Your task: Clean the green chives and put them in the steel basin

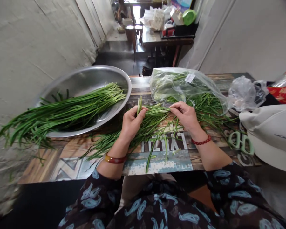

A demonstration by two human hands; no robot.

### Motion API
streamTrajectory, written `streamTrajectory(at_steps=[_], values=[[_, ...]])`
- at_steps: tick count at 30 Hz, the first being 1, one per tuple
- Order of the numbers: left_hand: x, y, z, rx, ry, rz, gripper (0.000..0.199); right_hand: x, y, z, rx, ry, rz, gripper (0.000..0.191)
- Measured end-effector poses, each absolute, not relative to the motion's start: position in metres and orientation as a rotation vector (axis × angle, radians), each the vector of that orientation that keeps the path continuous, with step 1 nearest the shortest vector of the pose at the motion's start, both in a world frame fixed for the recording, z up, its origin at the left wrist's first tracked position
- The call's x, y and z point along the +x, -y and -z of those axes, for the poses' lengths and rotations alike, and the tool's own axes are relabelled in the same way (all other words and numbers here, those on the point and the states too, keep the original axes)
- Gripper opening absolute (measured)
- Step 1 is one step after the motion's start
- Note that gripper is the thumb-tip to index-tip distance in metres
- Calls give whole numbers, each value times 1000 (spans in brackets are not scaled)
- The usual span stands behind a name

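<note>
My left hand (131,122) is closed around a few garlic chives, their pale stem ends (139,105) sticking up past the thumb. A loose pile of garlic chives (154,117) lies on the table beneath and between my hands. At the right end of that pile, my right hand (184,115) pinches the stem tips between thumb and fingers. A large steel basin (95,74) on the left holds a thick bundle of chives (81,108), whose leaves hang over its rim. More chives show through a clear plastic bag (181,82) behind my right hand.
Green-handled scissors (240,143) lie at the right, partly under a light cap (274,133). Crumpled plastic bags (243,92) sit behind them. Loose leaves are scattered on the patterned wooden table (157,163). A wall (19,63) stands close on the left; another table (150,38) is further back.
</note>
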State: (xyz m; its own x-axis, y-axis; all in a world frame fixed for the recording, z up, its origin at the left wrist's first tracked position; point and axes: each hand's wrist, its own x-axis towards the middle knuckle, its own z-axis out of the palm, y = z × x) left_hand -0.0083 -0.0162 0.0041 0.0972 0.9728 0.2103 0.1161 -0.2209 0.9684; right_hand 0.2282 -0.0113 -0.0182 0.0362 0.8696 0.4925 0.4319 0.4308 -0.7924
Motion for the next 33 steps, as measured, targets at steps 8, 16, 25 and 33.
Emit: streamTrajectory(at_steps=[8, 16, 25, 33], values=[[-12, 20, -12, 1661, -1226, -1329, 19, 220, 20, 12, -1105, 1788, -286, 13], [-3, 22, -16, 1987, -1181, -1278, 12, 211, 29, 2, -1025, 1808, -321, 10], [3, 21, -8, 2132, -1104, -901, 29, 204, 33, 0, -1047, 1693, -539, 9], [0, 19, -6, 2088, -1181, -854, 43, 210, 20, 18, -1058, 1235, -920, 26]])
